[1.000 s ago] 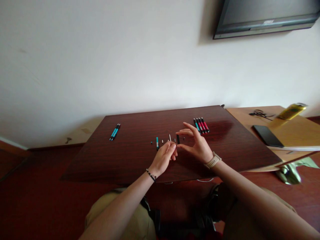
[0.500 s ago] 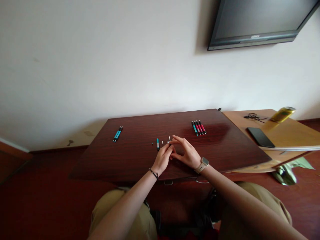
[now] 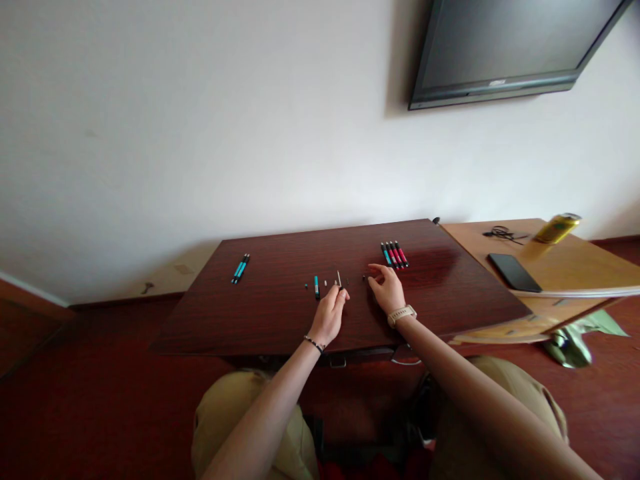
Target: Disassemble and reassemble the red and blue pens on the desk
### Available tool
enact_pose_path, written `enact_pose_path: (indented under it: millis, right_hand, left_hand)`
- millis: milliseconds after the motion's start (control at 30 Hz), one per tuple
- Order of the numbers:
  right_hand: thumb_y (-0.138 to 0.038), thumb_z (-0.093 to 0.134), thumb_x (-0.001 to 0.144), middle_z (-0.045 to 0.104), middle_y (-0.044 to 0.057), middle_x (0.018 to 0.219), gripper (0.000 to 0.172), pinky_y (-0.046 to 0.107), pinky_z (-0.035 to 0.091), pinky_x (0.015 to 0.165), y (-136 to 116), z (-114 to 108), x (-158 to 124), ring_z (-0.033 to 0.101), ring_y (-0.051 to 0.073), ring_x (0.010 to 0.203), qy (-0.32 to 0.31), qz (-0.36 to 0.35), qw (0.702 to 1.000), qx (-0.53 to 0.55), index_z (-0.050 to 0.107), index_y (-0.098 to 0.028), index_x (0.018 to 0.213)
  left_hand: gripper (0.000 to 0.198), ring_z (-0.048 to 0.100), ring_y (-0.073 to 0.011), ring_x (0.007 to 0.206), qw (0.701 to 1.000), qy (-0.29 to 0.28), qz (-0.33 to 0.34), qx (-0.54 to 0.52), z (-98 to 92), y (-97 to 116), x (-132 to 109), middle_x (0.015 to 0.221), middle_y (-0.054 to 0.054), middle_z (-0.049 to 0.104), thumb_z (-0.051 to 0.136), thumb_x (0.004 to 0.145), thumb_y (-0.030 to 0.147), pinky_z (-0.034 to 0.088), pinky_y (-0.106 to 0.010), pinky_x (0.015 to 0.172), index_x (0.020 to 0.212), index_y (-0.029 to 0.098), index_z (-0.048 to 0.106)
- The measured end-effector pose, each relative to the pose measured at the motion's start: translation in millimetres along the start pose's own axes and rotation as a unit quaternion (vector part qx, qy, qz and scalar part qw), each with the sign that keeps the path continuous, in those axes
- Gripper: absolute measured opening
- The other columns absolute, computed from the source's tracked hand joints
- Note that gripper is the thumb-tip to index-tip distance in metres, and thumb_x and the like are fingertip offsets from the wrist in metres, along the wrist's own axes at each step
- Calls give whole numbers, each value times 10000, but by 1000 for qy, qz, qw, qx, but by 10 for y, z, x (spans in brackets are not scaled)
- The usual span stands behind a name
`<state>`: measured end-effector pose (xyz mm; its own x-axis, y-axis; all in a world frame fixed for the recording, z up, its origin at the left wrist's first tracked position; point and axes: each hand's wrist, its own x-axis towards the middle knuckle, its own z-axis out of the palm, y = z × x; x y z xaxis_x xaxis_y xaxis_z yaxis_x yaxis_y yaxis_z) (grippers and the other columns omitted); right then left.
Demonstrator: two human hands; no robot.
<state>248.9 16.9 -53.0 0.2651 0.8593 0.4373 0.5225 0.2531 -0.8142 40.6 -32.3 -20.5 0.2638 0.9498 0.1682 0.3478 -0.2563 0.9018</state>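
My left hand (image 3: 330, 317) rests on the dark wooden table (image 3: 280, 320) with its fingers pinched on a small black pen part, just below a thin whitish refill (image 3: 339, 278). My right hand (image 3: 388, 289), with a watch on the wrist, lies a little to the right, fingers curled and reaching toward a tiny dark piece (image 3: 365, 277). A row of small pen parts, one of them a teal barrel (image 3: 316, 287), lies in front of the hands. Several red and teal pens (image 3: 394, 254) lie in a group behind my right hand.
Two teal pens (image 3: 241, 267) lie at the far left of the table. A lighter wooden desk (image 3: 570, 270) on the right holds a black phone (image 3: 515, 272), a yellow can (image 3: 556, 229) and a cable. A dark screen (image 3: 510, 47) hangs on the wall.
My hands were together at the middle; my right hand has moved off to the right and down onto the table. The left hand stays by the small parts. The camera has tilted.
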Motion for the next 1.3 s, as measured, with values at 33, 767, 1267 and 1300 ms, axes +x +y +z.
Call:
enact_pose_path:
  millis: [33, 767, 1267, 1300]
  right_hand:
    - [-335, 616, 860, 702, 102, 989, 371, 446, 566, 844, 3, 6, 3, 624, 241, 787, -4, 2, 1000, -10, 734, -167, 1169]
    - [-497, 761, 885, 750, 59, 1041, 332, 346, 518, 857, -406, -129, -205, 663, 218, 924, -183, 130, 936, 272, 741, -202, 1034]
    - [-530, 740, 892, 748, 70, 1054, 347, 377, 539, 920, -594, -320, -261, 674, 242, 993, -269, 88, 927, 244, 729, -221, 1051]
    - [-542, 738, 892, 745, 65, 1021, 353, 366, 538, 893, -583, -319, -265, 671, 234, 959, -271, 89, 928, 238, 729, -216, 1028]
  left_hand:
    - [354, 538, -153, 759, 1000, 3, 12, 21, 2, 8, -2, 838, -10, 590, 381, 1098, 455, 410, -265, 733, 930, 195, 552]
    - [269, 730, -233, 784, 991, -23, 30, 131, 56, 122, -76, 821, -35, 732, 457, 1093, 420, 481, -282, 708, 1075, 242, 659]
    - [247, 758, -238, 867, 993, -13, 47, 105, 64, 121, -93, 924, -37, 785, 504, 1080, 388, 536, -293, 776, 1137, 266, 711]
    - [250, 755, -235, 856, 993, -12, 47, 105, 65, 115, -93, 912, -38, 782, 507, 1080, 393, 533, -293, 773, 1119, 259, 714]
